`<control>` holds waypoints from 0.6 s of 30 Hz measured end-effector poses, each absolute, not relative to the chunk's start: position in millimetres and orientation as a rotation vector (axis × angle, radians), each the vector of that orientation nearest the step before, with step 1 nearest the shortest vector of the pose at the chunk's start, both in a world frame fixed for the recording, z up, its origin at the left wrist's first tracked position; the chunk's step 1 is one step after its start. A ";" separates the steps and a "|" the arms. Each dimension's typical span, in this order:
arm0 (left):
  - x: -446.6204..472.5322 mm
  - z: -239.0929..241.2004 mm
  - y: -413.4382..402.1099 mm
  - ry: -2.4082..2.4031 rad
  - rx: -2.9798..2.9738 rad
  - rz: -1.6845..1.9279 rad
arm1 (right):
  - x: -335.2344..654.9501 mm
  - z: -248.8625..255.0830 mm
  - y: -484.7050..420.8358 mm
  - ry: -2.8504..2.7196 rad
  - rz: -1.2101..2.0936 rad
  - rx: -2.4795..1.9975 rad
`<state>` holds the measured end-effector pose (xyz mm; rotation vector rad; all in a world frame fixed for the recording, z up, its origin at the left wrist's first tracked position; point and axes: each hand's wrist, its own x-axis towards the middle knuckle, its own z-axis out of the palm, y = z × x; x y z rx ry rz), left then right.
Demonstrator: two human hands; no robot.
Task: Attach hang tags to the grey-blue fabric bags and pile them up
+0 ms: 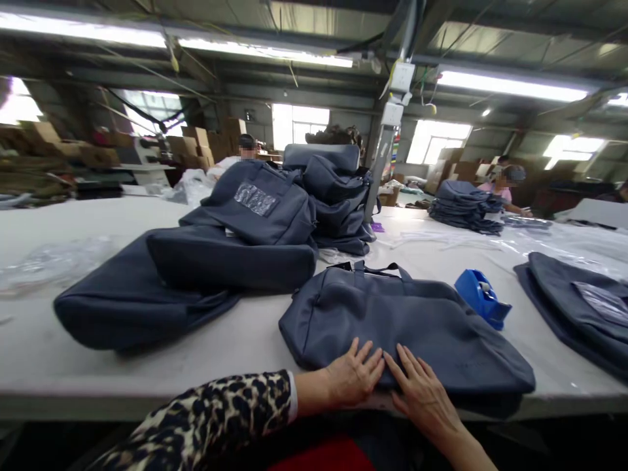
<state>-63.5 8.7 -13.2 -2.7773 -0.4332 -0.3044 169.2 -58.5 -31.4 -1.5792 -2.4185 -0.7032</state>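
The bag lay on its side on the white table, at the near edge, its handles toward the far side. The person's left hand and right hand rested on its near side, palms down, fingers extended and nearly meeting; both were open and gripped nothing. A leopard-print sleeve covered the left forearm. Just beyond the bag's right end stood a blue tape dispenser. To the left, near the bag, was a heap of dark blue bags, and near the right edge lay a smaller pile. Clear plastic lay at far left. Farther back, a co-worker was beside another stack.
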 end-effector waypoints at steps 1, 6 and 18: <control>-64.9 -11.3 8.4 -0.431 -2.781 -0.313 | 166.4 -33.2 -55.9 -2.421 -0.693 -1.565; -84.9 1.7 4.9 -0.437 -2.795 -0.377 | 167.6 -41.4 -50.1 -2.461 -0.676 -1.540; -108.0 -4.8 28.1 -0.597 -2.602 -0.397 | 124.9 -17.9 -35.5 -2.481 -0.794 -1.724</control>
